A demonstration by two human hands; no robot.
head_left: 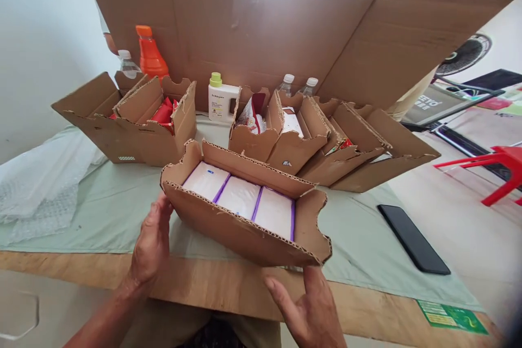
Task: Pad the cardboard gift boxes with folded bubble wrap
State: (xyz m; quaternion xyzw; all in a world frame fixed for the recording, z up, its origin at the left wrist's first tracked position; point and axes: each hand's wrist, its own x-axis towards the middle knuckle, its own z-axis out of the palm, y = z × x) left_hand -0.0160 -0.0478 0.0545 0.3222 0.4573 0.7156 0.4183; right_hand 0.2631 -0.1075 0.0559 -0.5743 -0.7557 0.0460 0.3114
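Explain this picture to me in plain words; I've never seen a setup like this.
There is no machine here: these are a person's own bare hands, seen by one camera worn on the head, looking forward and down.

The left hand is at the left end of an open cardboard box; the right hand is at its near right corner, fingers partly hidden. Whether they bear its weight is hard to tell. Inside sit three white packs with purple edges.

On the pale green cloth, a black phone lies to the right and bubble wrap to the left. Farther back, a white bottle stands between more cardboard boxes.
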